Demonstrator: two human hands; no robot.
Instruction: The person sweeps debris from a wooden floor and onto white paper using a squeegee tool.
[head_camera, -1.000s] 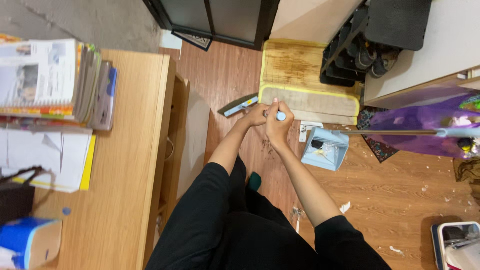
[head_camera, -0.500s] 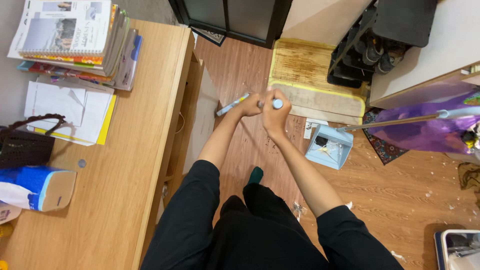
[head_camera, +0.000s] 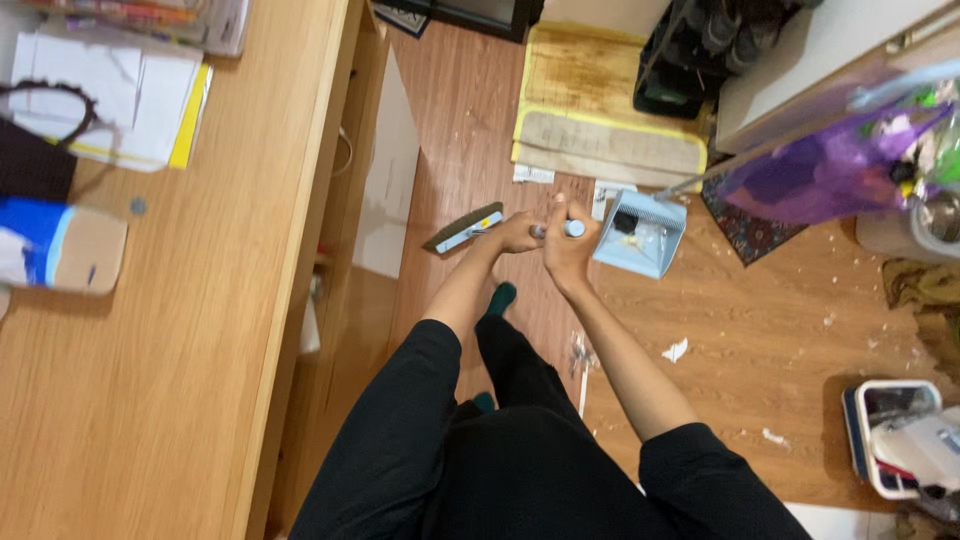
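Observation:
Both my hands grip the light blue handle of a broom that points down at the wooden floor. My right hand (head_camera: 566, 245) wraps the top end of the handle (head_camera: 574, 228). My left hand (head_camera: 517, 233) holds it just below. The broom head (head_camera: 463, 229), dark bristles with a blue and white bar, rests on the floor left of my hands. A light blue dustpan (head_camera: 640, 233) stands on the floor just right of my right hand, with some debris in it.
A wooden desk (head_camera: 170, 330) runs along the left with papers (head_camera: 120, 90) and a blue and tan container (head_camera: 60, 250). Doormats (head_camera: 610, 90) lie ahead. A purple bag (head_camera: 830, 165) and a white bin (head_camera: 900, 440) sit on the right. Paper scraps (head_camera: 676, 350) dot the floor.
The view has shifted down and left, so the desk fills more of the picture. My hands stay on the broom handle, and the broom head sits a little lower and closer to the desk.

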